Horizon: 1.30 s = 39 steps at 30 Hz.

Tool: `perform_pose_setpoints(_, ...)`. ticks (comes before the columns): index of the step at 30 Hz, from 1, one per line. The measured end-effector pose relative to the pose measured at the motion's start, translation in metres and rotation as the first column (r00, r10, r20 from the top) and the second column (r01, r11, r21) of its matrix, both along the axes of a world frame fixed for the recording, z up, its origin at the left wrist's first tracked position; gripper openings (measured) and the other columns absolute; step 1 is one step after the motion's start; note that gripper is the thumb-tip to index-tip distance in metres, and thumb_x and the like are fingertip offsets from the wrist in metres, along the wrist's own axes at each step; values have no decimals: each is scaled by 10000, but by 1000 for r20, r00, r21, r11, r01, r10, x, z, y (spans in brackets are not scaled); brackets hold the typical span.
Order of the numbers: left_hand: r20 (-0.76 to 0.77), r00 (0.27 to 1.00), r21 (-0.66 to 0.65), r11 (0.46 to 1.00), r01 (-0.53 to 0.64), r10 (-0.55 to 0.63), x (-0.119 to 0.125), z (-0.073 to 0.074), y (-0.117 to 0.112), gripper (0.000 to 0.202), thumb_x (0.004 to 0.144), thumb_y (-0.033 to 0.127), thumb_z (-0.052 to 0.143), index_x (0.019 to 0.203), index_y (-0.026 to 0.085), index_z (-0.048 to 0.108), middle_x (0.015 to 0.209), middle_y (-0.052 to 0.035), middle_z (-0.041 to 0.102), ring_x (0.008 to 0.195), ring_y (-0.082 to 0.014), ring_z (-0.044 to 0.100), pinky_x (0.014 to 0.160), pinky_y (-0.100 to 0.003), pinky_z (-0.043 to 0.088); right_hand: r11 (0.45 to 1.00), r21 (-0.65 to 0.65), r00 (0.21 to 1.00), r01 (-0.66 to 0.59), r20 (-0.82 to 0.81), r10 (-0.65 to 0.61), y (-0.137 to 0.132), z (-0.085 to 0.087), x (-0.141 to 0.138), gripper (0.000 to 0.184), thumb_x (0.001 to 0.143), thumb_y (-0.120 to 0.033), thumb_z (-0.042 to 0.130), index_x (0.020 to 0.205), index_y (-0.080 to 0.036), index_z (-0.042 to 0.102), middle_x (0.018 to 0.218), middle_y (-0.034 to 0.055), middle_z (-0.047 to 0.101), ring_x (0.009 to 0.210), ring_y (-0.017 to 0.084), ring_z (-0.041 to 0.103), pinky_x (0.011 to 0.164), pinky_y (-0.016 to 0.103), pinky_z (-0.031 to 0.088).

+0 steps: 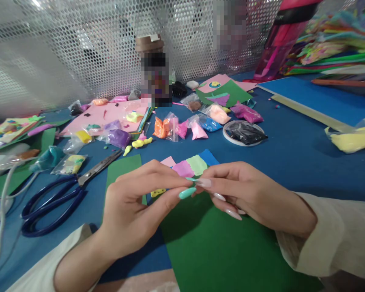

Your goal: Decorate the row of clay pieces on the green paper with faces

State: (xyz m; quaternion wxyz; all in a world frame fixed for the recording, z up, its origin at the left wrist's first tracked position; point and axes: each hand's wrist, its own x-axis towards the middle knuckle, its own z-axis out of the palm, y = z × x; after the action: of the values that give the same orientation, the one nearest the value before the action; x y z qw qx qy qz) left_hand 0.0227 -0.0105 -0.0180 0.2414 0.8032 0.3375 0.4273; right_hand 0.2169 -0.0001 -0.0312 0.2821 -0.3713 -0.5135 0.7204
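My left hand [140, 202] and my right hand [243, 186] meet fingertip to fingertip above a dark green sheet [219, 251]. Both are closed in a pinch; whatever lies between the fingers is too small or hidden to name. Green polish shows on the left nails, pale polish on the right ones. Just beyond the fingertips lie a flat pink clay piece [183, 168] and a light green clay piece [197, 165], with a blue piece [209, 157] beside them. A yellow piece with dark dots [158, 192] is partly covered by my left hand.
Dark blue scissors [53, 207] lie at left near a white cable [2, 211]. Bags of colored clay, such as an orange one [161, 127], spread across the blue table. A black clay bag sits on a round lid [226, 136]. A pink bottle [276, 44] stands by the perforated metal screen [109, 44].
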Motion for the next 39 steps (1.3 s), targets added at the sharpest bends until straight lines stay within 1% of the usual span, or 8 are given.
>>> perform_pose_setpoints(9,-44,998,-24,999,37,-38,-2,2,1,207,828,102,501,933,219,635,825,-19,632,737,-121,580,639,-241,491,999,35,1000,2,16,-3,0,1,0,268,861,-340,513,743,-142,650,388,-60,393,347,33,342,364,175,252)
perform_pose_setpoints(15,-36,995,6,996,-88,88,-9,5,1,185,842,166,496,991,226,587,823,-2,600,726,-108,541,641,-216,465,994,105,996,29,80,-37,0,3,-1,200,796,-323,610,756,-129,641,370,-70,393,348,41,352,372,186,263)
perform_pose_setpoints(18,-66,994,60,994,-86,90,-9,3,2,191,803,126,527,968,206,576,822,-13,598,726,-117,544,640,-232,469,994,109,997,1,79,-9,0,4,0,247,818,-348,579,739,-125,650,361,-70,379,334,40,338,366,190,260)
perform_pose_setpoints(22,-142,990,124,992,15,3,-6,2,3,152,777,81,533,871,187,588,808,-36,609,747,-134,565,645,-261,483,996,83,998,-18,63,13,-1,2,1,307,853,-388,509,767,-126,644,367,-65,388,321,44,338,357,193,253)
perform_pose_setpoints(25,-226,974,232,972,29,25,-4,2,2,150,768,70,536,866,171,589,808,-43,600,748,-129,559,645,-260,483,998,58,999,-11,35,9,0,0,0,309,866,-389,480,809,-122,623,409,-56,411,353,52,359,359,190,263)
perform_pose_setpoints(32,-331,935,471,881,43,131,0,-4,2,204,737,119,610,934,167,586,858,-56,581,776,-155,544,673,-317,455,998,-54,996,-25,-89,20,-2,2,-3,384,870,-362,428,548,-154,448,465,-30,393,398,75,398,407,220,283)
perform_pose_setpoints(36,-314,946,417,907,63,78,2,-1,0,258,749,75,550,993,156,573,898,-73,586,808,-155,552,704,-310,460,998,-61,992,-31,-126,23,-4,2,-2,397,877,-395,426,575,-145,485,490,-25,403,409,79,398,417,227,284)
perform_pose_setpoints(39,-280,960,310,947,79,12,2,1,-2,352,747,13,456,1068,130,544,981,-92,580,888,-150,555,775,-296,470,996,-72,982,-43,-185,29,-3,0,-1,352,873,-406,437,704,-132,579,543,-24,424,411,76,404,403,220,286)
